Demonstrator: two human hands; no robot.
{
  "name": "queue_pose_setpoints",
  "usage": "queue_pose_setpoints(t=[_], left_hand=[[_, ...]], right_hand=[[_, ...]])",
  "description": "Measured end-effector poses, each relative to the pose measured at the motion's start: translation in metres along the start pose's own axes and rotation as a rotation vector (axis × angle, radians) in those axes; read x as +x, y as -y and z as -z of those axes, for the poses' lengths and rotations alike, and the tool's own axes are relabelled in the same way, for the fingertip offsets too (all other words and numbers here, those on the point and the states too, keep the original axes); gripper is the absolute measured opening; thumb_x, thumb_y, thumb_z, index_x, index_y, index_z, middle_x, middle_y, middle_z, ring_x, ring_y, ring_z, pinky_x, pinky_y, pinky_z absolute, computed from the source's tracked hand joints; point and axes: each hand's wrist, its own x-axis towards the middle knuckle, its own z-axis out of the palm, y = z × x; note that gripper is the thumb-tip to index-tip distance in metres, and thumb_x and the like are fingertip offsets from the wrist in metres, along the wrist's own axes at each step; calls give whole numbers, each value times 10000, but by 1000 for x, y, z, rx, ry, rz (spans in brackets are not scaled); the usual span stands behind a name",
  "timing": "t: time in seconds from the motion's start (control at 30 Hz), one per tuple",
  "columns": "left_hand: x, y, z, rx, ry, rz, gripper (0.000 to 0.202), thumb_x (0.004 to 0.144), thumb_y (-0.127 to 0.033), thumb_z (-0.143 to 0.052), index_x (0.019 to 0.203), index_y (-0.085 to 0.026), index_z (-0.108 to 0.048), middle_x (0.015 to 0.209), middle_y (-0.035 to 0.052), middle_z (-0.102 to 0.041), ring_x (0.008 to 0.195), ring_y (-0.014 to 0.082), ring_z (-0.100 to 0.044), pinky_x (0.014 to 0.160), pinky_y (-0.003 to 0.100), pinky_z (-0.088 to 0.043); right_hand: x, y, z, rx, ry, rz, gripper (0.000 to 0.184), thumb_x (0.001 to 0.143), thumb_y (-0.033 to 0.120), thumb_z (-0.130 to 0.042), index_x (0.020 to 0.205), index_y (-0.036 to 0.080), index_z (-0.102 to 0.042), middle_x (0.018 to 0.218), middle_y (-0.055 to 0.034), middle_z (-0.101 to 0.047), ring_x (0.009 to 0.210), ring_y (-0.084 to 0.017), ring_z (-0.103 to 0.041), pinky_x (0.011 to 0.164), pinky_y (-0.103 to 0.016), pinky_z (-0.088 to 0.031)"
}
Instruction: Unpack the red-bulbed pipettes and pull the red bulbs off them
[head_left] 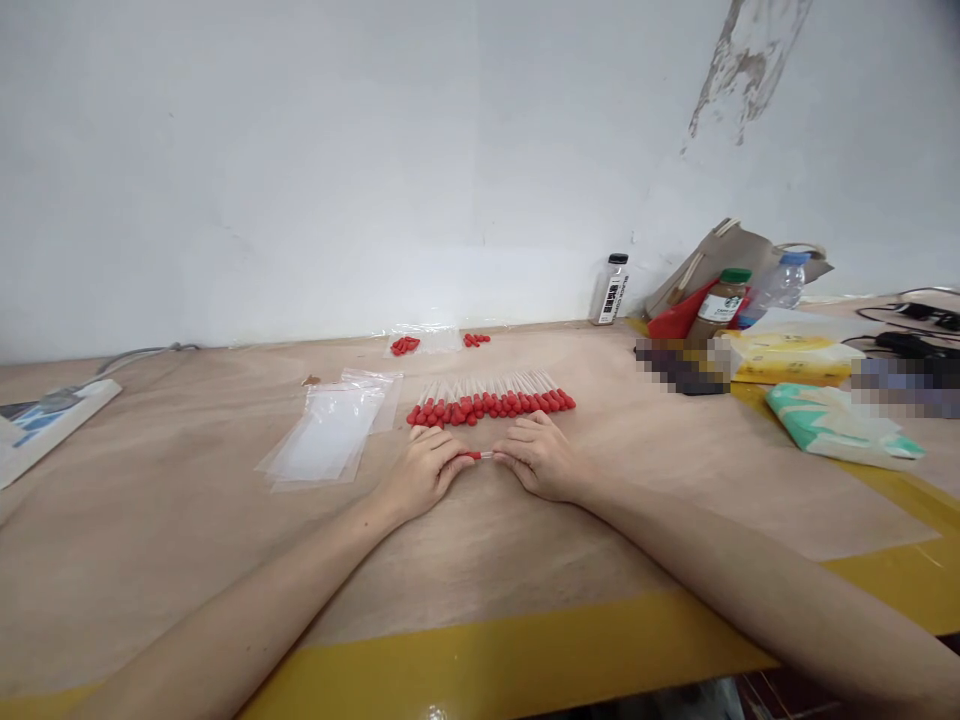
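My left hand (424,468) and my right hand (538,457) rest on the brown table (187,540), fingers curled, pinching the two ends of one small dropper (480,455) with a red bulb and a clear tube. Just behind my hands lies a row of several droppers (491,400) with red bulbs, side by side. To the left of my left hand is a stack of clear plastic bags (330,432). Farther back lie loose red bulbs (405,345) on a clear bag and more red bulbs (475,340) beside it.
At the back right stand a clear bottle (612,290), a coffee bottle (720,303), a water bottle (780,285) and a paper bag (731,250). Yellow tissue pack (795,358), green tissue pack (832,425), black cables (919,330). A leaflet (45,425) lies far left.
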Motion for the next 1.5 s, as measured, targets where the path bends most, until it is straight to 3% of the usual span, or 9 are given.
queue_pose_setpoints(t=[0.3,0.53,0.67,0.77,1.0,1.13,1.27,1.37,1.5], left_hand=[[-3,3,2,15,11,7,307,905,-313,-370,731,-195,-593,709,26,-600,716,162,-501,737,337,-337],[-18,13,20,-99,-78,178,258,875,-341,-416,832,-202,-629,801,42,-606,758,163,-550,717,296,-426],[-17,18,30,-70,-175,358,272,833,-338,-426,941,-211,-641,909,53,-579,799,170,-561,683,276,-465],[-19,27,36,32,-138,457,286,789,-297,-433,993,-211,-615,856,38,-564,693,157,-558,663,281,-468],[-24,44,28,64,-187,522,145,756,-339,-493,792,-200,-509,788,14,-555,646,143,-547,628,270,-456],[-23,46,24,-17,-153,624,177,712,-372,-542,733,-206,-486,699,-9,-562,603,140,-548,581,261,-446],[-24,48,22,-98,-162,664,234,674,-407,-594,732,-209,-483,636,-26,-558,569,130,-540,556,248,-442],[-25,47,22,-135,-170,678,282,648,-436,-626,732,-207,-483,620,-31,-549,560,125,-531,551,241,-441],[-19,47,27,-112,-210,708,300,670,-474,-596,774,-205,-510,736,-8,-600,591,127,-530,567,244,-443]], right_hand=[[-4,-1,0,-12,-38,32,345,898,278,-383,671,164,-616,609,-28,-555,633,-126,-441,647,-293,-258],[-20,-26,7,75,-45,-186,293,899,325,-408,907,196,-670,761,-48,-663,688,-133,-553,657,-280,-308],[-14,-18,2,85,-92,-267,269,891,311,-418,975,214,-654,825,-37,-686,697,-126,-588,661,-271,-325],[-4,-8,-3,-3,-90,-293,236,849,196,-429,974,170,-627,801,-45,-679,724,-146,-595,662,-282,-312],[12,5,-10,-114,33,-246,196,807,118,-425,827,141,-619,768,-74,-655,717,-166,-565,692,-307,-290],[13,9,-9,-52,51,-226,181,822,266,-493,891,164,-625,838,-71,-645,799,-179,-530,732,-316,-291],[12,12,-4,-17,87,-217,388,769,480,-553,995,170,-615,918,-83,-628,861,-206,-492,772,-347,-289],[12,13,-1,-3,116,-210,444,753,532,-547,1000,171,-621,945,-89,-615,880,-213,-481,794,-363,-290],[11,11,-2,21,117,-229,471,759,545,-533,1040,176,-612,979,-90,-601,908,-215,-482,819,-373,-293]])
